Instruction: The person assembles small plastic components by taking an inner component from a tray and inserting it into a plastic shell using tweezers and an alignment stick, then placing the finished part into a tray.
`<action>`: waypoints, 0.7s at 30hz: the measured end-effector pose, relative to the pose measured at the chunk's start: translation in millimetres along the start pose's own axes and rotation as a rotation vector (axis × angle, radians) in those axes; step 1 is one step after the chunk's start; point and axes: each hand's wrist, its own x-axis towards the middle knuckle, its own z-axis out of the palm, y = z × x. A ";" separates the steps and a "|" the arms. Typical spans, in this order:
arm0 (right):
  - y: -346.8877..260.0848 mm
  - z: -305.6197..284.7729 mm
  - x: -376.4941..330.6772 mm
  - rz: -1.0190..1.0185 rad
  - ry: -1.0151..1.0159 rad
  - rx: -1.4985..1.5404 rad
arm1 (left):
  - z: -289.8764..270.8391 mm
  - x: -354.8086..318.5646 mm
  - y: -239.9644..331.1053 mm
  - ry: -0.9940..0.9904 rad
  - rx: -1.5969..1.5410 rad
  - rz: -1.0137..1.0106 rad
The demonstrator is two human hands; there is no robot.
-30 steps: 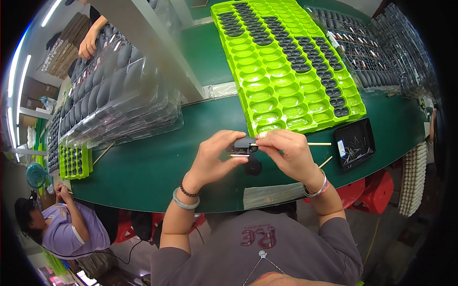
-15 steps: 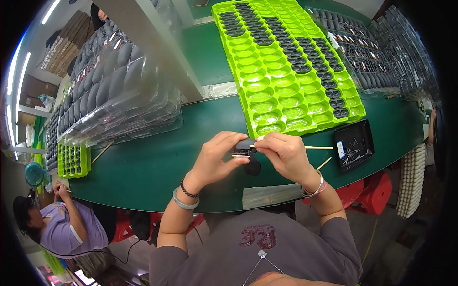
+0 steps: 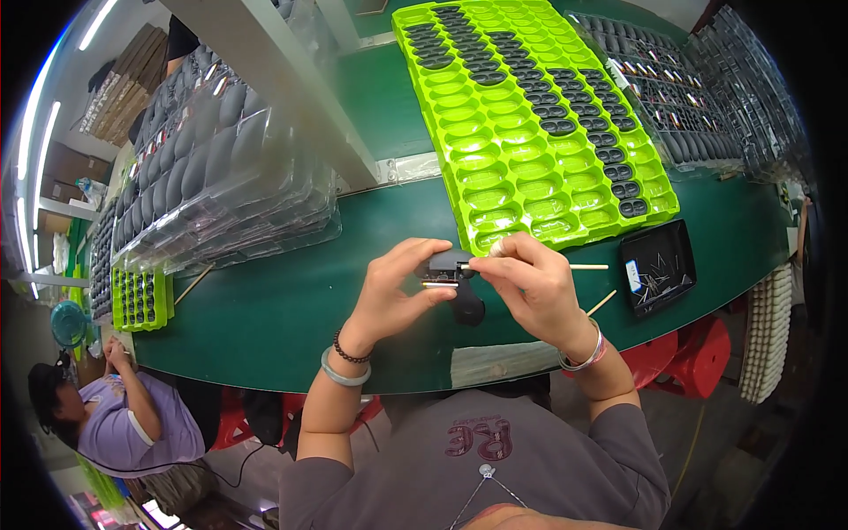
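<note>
My left hand pinches a small dark grey casing between thumb and fingers, over the near middle of the table. Parts show in its open side, with a pale strip along the lower edge. My right hand is closed on a thin wooden stick; its left tip touches or nearly touches the casing, and its other end sticks out to the right. Just below the casing is a rounded black piece; whether it is joined to the casing I cannot tell.
Ahead lies a lime-green tray, partly filled with dark oval pieces. A black box of thin metal pins stands right, near another stick. Stacked clear trays rise at left beside a metal post. A co-worker sits far left.
The casing has shifted slightly left and tilted in my left hand. My right hand has turned a little, its fingers lifting, and the stick has moved slightly.
</note>
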 end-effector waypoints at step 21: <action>-0.5 -1.8 -0.4 -0.048 -0.029 -0.108 | 1.6 0.6 1.8 0.002 0.089 0.091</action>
